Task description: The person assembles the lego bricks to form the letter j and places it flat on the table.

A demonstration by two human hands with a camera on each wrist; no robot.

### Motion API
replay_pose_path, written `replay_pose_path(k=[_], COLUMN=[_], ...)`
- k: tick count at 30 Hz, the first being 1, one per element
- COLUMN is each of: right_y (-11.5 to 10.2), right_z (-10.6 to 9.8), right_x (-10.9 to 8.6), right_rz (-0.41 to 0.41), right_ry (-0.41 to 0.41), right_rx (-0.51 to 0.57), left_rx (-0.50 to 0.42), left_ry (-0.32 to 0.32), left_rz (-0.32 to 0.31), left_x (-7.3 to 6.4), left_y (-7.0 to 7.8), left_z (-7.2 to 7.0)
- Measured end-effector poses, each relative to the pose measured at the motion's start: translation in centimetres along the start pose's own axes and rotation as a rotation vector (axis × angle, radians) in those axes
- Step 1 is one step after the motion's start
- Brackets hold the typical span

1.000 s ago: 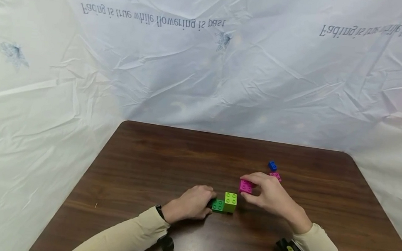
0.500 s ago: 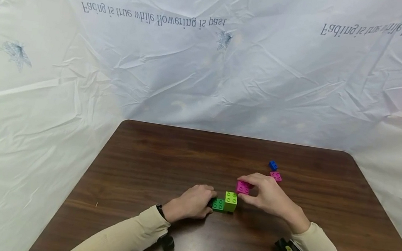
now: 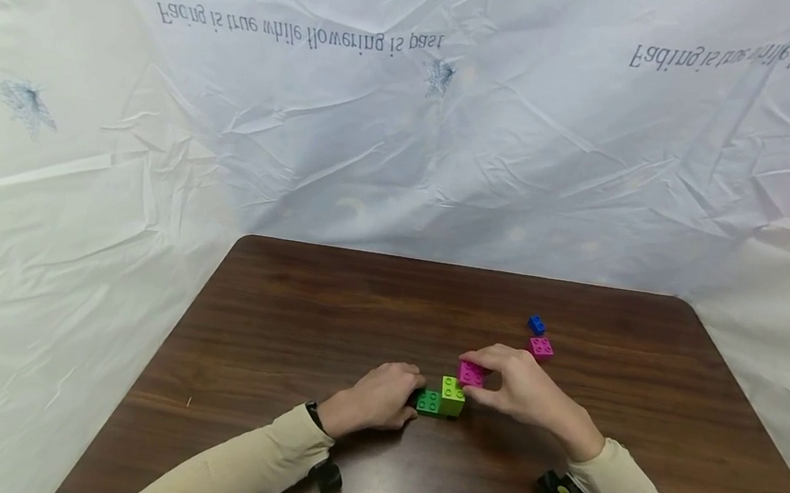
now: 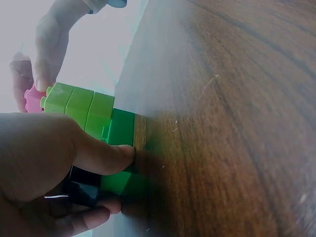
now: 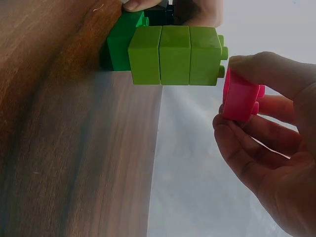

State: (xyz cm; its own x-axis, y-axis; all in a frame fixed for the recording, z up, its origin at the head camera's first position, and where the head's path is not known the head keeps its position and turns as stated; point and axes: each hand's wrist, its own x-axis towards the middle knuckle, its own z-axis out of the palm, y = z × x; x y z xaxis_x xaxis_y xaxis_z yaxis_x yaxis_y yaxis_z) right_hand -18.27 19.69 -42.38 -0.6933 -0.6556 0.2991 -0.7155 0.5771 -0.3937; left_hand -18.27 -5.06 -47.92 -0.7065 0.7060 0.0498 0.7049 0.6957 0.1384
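In the head view my left hand (image 3: 382, 395) grips the left end of a green toy building brick (image 3: 428, 401) flat on the table. The left wrist view has its thumb against the green brick's side, with a black brick (image 4: 83, 187) partly hidden behind the fingers. Three lime bricks (image 5: 175, 55) are stacked upright on the green brick's other end. My right hand (image 3: 526, 386) pinches a pink brick (image 5: 241, 98) between thumb and fingers. The pink brick is tilted slightly, just above the lime stack's top studs, a small gap showing between them.
Farther back on the brown table (image 3: 328, 312), beyond my right hand, lie another pink brick (image 3: 541, 347) and a small blue brick (image 3: 537, 325). White printed sheeting (image 3: 349, 134) hangs behind and beside the table.
My right hand has moved left and slightly nearer with the pink brick, from beside the lime stack to above its top. The left hand has stayed in place.
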Motion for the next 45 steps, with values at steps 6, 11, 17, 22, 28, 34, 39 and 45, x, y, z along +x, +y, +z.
replay_pose_path(k=[6,11,17,22,28,34,39,45], right_y=[-0.1,-0.2,-0.3,-0.6,-0.8,-0.9,-1.0,-1.2], right_z=[0.4,0.4,0.2,0.2,0.1,0.1,0.2,0.3], right_x=[-0.2,-0.6,-0.6,-0.7,-0.5,-0.3,-0.1,-0.1], right_rz=[-0.021,-0.029,-0.013,0.006,0.017,0.002,-0.005,-0.013], right_ry=[0.007,0.002,0.023,-0.011,0.000,-0.011,0.003,-0.010], right_rx=[-0.037,-0.045,-0.027,-0.001,0.018,0.026,0.018,-0.001], left_rx=[0.000,0.003,0.011,-0.009,0.003,-0.003,0.006,-0.004], left_ry=[-0.016,-0.016,0.011,-0.004,0.012,0.009,0.022,0.006], left_rz=[-0.010,0.001,0.010,0.011,0.010,0.017,0.012,0.013], left_x=[-0.3,-0.4,-0.2,-0.4,-0.3,-0.1,0.0,0.0], left_y=[0.2,0.3,0.2,0.2,0.2,0.1,0.0,0.1], left_z=[0.2,0.4,0.3,0.4,0.3,0.1,0.0,0.1])
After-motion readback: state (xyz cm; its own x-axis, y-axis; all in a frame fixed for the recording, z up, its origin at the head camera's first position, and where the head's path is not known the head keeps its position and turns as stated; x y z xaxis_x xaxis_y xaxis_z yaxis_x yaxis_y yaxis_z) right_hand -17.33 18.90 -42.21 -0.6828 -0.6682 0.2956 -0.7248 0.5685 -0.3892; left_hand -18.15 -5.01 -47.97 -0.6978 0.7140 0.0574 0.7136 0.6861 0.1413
